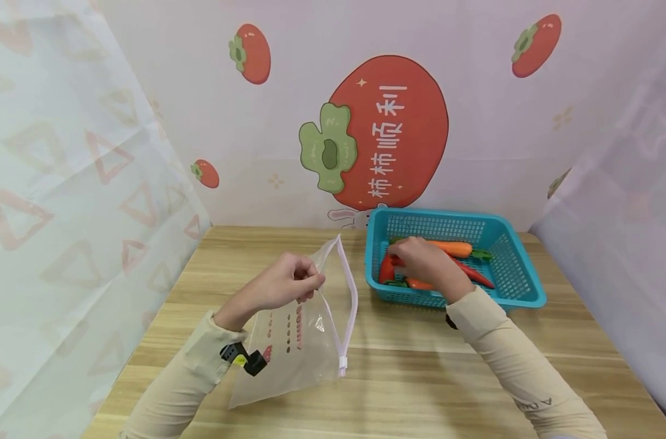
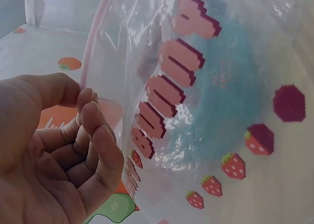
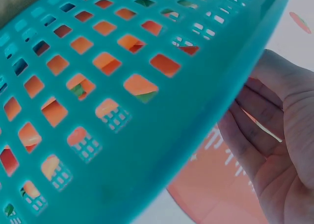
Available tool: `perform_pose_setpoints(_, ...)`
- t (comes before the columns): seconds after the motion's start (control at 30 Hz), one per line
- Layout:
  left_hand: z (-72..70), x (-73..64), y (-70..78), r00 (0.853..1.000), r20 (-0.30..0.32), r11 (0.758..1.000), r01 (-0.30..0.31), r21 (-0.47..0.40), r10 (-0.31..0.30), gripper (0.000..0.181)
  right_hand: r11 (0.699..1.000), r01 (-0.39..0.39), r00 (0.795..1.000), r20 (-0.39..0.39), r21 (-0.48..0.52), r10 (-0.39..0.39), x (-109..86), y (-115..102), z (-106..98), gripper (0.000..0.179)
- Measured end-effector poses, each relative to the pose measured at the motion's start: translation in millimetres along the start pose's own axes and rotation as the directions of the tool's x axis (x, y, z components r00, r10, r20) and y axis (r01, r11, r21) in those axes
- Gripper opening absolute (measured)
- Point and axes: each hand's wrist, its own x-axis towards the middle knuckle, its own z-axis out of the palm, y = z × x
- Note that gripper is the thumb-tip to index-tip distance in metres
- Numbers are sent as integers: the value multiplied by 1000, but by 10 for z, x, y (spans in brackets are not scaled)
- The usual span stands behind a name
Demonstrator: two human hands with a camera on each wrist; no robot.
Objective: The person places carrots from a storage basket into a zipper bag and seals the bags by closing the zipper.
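Note:
My left hand (image 1: 283, 283) pinches the edge of a clear slider zip bag (image 1: 322, 353), its mouth spread apart and facing the basket. Pink lettering and strawberry prints show on the bag (image 2: 196, 111) in the left wrist view. My right hand (image 1: 423, 259) reaches over the front of a blue plastic basket (image 1: 534, 297), fingers down among the vegetables beside a red vegetable (image 1: 386, 270). In the right wrist view the basket wall hides those fingertips, so any hold is unclear. Near that hand lie an orange carrot (image 1: 454, 248) and a long red chili pepper (image 1: 477, 276).
The basket stands at the back right of the wooden table (image 1: 420, 372), close to the printed backdrop (image 1: 267, 134). A white slider (image 1: 343, 363) sits at the near end of the bag's pink zip. Cloth walls flank the table on both sides.

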Motion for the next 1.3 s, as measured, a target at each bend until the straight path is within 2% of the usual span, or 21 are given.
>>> perform_pose_setpoints(0.3,-10,15,-4,1000,2,1000,-8,3,8,24,997,-29,998,-53,72,33,-109,139,-99,18)
perform_pose_setpoints(0.43,-29,28,1,1000,-5,1000,-14,8,14,25,991,-32,993,-106,129,45,-144,210,-141,14)
perform_pose_setpoints(0.63,-38,36,-5,1000,-12,1000,-16,7,16,26,977,-80,982,-155,199,111,-206,287,-199,15)
perform_pose_setpoints(0.87,-25,32,-24,1000,-12,1000,-1,-5,1,26,935,-161,957,-180,317,226,-325,342,-265,17)
perform_pose_setpoints(1.03,-26,45,-26,1000,-11,1000,1,1,-1,26,913,-185,937,-214,363,275,-397,391,-302,19)
perform_pose_setpoints(1.3,-21,49,-34,1000,-6,1000,0,3,0,26,919,-144,909,-318,366,269,-511,466,-305,18)
